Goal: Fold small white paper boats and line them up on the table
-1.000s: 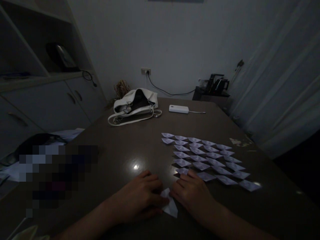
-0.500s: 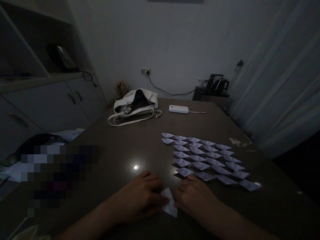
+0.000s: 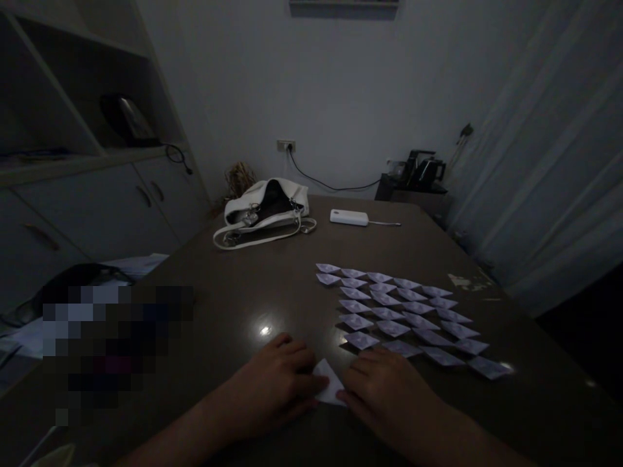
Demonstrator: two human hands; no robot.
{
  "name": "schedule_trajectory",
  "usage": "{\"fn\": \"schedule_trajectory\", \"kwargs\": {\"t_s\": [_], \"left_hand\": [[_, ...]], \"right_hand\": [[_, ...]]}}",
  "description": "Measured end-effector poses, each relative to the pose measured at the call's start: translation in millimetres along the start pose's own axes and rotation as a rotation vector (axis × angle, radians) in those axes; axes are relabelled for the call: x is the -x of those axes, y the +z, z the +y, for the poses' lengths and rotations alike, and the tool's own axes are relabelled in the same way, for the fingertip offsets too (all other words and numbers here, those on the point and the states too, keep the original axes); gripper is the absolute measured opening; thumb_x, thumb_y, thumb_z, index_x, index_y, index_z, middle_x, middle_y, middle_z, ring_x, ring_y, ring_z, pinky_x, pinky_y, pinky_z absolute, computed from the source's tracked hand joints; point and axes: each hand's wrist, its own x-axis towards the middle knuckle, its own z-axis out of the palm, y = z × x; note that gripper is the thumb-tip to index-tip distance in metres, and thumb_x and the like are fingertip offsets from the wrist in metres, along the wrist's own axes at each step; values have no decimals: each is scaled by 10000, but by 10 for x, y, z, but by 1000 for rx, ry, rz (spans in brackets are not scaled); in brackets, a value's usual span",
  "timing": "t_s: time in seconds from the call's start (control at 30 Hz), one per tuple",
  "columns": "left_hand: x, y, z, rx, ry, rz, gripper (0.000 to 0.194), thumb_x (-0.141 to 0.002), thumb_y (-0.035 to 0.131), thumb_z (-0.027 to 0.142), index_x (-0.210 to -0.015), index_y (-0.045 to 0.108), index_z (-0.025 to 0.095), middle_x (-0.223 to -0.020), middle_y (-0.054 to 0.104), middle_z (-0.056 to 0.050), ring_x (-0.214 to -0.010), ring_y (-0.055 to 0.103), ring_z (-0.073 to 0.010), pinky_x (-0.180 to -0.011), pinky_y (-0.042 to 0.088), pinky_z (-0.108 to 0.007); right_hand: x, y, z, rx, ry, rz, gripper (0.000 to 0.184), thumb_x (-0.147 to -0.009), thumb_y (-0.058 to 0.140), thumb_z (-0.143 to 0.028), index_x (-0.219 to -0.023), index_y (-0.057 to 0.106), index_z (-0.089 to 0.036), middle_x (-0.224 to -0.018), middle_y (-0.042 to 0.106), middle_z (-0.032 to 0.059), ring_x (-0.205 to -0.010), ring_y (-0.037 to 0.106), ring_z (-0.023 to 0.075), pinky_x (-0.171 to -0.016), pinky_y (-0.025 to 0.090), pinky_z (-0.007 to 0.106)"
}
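Dim light falls on a dark brown table [image 3: 272, 285] set against a pale wall, with a curtain to the right. At its far end lies a white handbag [image 3: 265, 211], its mouth gaping open onto a dark inside whose contents cannot be made out; just right of it rests a white power bank [image 3: 349, 217]. Rows of small folded paper pieces [image 3: 403, 311] cover the table's right half. At the near edge, the left hand [image 3: 275, 389] and right hand [image 3: 387, 392] lie palm-down, fingers loosely curled, both pressing a white folded paper [image 3: 328, 388] flat between them.
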Motion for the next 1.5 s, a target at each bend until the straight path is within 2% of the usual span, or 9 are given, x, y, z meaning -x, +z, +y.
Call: {"fn": "schedule_trajectory", "kwargs": {"t_s": [0.1,0.13,0.23,0.3,0.5,0.77,1.07,1.3,1.5], "left_hand": [[-12,36,-45,-34,-90,44,321,-887,504,349,-1185,514,230,-1007,569,-64,-928,514,-241,-811,357,-385],[-17,40,-55,-30,-98,48,342,-889,501,356,-1204,502,223,-1020,565,-71,-935,512,-244,-812,363,-383],[-29,31,-61,2,-104,64,251,-921,442,310,-1125,554,213,-987,569,-62,-914,514,-222,-812,374,-362],[-31,21,-57,20,-99,84,226,-932,420,276,-1070,585,208,-950,581,-54,-890,520,-207,-806,375,-349],[-29,42,-112,72,-106,119,209,-917,447,208,-1033,621,217,-914,618,-41,-871,534,-195,-770,372,-327],[-46,126,-176,140,-178,173,180,-892,512,216,-1020,638,227,-942,622,-44,-880,546,-198,-752,388,-314],[-111,197,-197,164,-216,232,103,-877,531,213,-889,629,186,-882,626,-40,-835,546,-193,-733,389,-312],[-138,127,-176,92,-202,174,94,-876,541,232,-879,625,190,-872,627,-27,-850,536,-194,-739,357,-320],[-93,94,-152,84,-163,177,67,-862,565,212,-842,626,193,-889,626,-19,-871,522,-189,-746,330,-317]], "right_hand": [[-8,15,-37,-54,-25,106,85,-838,564,-159,-823,646,-178,-830,695,32,-777,624,195,-717,468,321],[-10,45,-44,-72,-29,131,103,-840,563,-169,-903,644,-182,-907,695,38,-825,620,196,-749,469,322],[-12,175,-52,-88,-59,179,335,-844,578,-231,-1172,561,-165,-1159,632,74,-1020,578,216,-881,445,334],[-13,264,-53,-81,-71,151,387,-836,595,-266,-1203,543,-156,-1187,618,76,-1044,570,219,-903,441,336],[-20,402,-61,19,-87,158,323,-831,606,-259,-1119,591,-113,-1100,654,102,-982,599,228,-883,454,340],[8,337,-104,-24,-204,84,160,-905,491,-232,-925,636,-167,-916,683,66,-851,611,179,-828,439,310],[2,343,-142,-71,-126,142,142,-855,549,-226,-966,614,-165,-917,666,52,-836,595,205,-790,451,324],[4,384,-143,-47,-139,162,189,-851,549,-205,-1023,604,-152,-931,664,64,-832,592,206,-786,453,328],[2,409,-136,-33,-143,169,138,-856,540,-158,-966,624,-166,-896,657,54,-816,585,188,-778,449,304]]}}
